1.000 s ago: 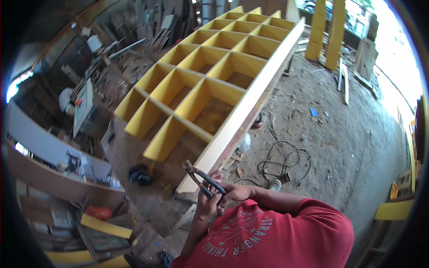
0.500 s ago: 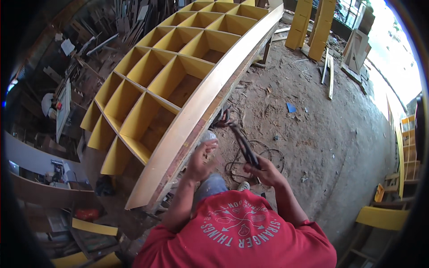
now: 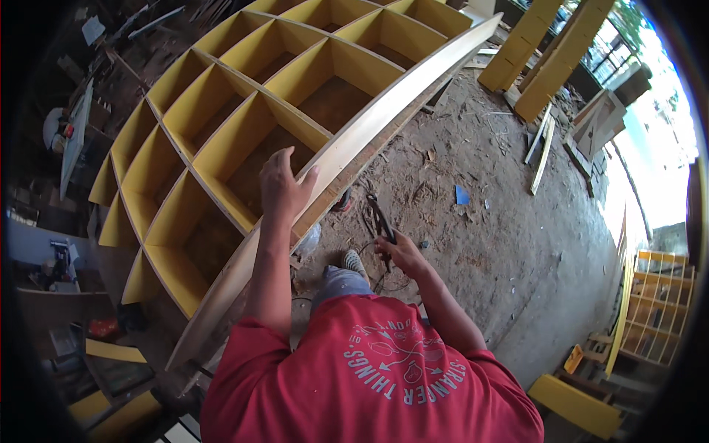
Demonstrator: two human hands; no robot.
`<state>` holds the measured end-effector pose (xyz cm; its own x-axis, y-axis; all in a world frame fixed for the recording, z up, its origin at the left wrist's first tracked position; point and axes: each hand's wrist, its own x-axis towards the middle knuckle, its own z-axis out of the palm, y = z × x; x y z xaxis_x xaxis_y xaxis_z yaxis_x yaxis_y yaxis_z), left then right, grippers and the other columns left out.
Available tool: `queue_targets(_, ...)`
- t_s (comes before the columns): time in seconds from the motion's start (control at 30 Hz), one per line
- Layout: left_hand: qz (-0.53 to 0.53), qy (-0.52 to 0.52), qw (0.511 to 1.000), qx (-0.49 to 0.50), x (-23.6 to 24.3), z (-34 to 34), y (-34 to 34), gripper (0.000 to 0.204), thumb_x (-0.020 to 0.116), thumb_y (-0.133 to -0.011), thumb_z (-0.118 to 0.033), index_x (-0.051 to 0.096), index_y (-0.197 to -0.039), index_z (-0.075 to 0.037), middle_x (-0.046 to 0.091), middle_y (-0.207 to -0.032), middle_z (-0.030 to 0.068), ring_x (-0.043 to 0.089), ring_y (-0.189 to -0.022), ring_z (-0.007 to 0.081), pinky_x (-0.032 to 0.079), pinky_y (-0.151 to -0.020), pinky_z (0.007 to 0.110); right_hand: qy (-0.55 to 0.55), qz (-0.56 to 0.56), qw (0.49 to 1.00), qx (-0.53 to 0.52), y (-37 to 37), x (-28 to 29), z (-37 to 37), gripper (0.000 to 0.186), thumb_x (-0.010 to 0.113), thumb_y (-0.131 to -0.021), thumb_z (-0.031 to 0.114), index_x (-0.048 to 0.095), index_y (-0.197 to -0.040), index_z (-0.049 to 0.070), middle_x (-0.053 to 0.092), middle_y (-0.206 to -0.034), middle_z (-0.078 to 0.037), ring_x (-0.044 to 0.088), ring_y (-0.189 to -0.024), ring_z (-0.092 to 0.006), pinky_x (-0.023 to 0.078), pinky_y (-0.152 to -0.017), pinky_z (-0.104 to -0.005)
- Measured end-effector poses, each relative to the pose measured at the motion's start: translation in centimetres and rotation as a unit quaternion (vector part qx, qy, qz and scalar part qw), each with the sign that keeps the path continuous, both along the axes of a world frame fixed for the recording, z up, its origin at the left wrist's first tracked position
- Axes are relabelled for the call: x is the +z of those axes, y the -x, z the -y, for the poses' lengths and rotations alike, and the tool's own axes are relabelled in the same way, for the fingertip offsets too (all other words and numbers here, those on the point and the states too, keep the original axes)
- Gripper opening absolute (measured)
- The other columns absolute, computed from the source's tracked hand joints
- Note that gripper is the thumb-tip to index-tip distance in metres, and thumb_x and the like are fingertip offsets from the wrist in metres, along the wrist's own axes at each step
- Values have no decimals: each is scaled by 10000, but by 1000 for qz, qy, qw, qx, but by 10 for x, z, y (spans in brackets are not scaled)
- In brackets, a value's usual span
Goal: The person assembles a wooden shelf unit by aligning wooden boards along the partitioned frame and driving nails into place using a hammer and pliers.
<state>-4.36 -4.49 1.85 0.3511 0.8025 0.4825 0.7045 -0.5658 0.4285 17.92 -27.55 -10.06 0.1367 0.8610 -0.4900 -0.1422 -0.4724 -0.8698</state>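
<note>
A curved yellow wooden grid point(image 3: 238, 198), divided into deep compartments, fills the left and upper middle. A long pale wooden strip point(image 3: 402, 103) runs along its right edge. My left hand point(image 3: 286, 184) is at this strip, its fingers apart and reaching over the edge towards a compartment; it grips nothing. Lower and to the right, my right hand point(image 3: 402, 253) is closed around a long dark hand tool point(image 3: 382, 219), which points away from me above the ground. The exact kind of tool is not plain.
Shavings and a blue scrap point(image 3: 461, 195) lie on the dirt floor point(image 3: 509, 244). Yellow boards point(image 3: 565, 59) stand at the far right near loose wooden slats point(image 3: 544, 156). A yellow lattice frame point(image 3: 653, 306) is at the right. My shoe point(image 3: 354, 262) is beside the grid.
My left hand has moved up and left from near my body to the pale strip. The right hand, still holding the dark tool, has shifted slightly left and up. The view has moved too.
</note>
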Motion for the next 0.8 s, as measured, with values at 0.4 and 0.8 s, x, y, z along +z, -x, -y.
queue_targets(0.4, -171, 269, 933, 164, 3, -21, -49, 705, 713, -877, -507, 631, -1353, 6, 739, -1207, 235, 726, -1103, 394, 580, -970, 478, 105, -132, 968, 186, -67, -48, -143, 378, 671, -1043, 391, 627, -1262, 86, 698, -1196, -36, 671, -1080, -164, 527, -893, -381)
queue_targets(0.8, -235, 313, 884, 257, 10, -24, -62, 788, 766, -776, -621, 701, -1317, -52, 753, -1202, 210, 710, -1142, 402, 557, -994, 499, 49, -181, 932, 309, -97, -112, -173, 383, 631, -1081, 307, 609, -1361, 48, 663, -1087, 8, 628, -999, -121, 504, -938, -333)
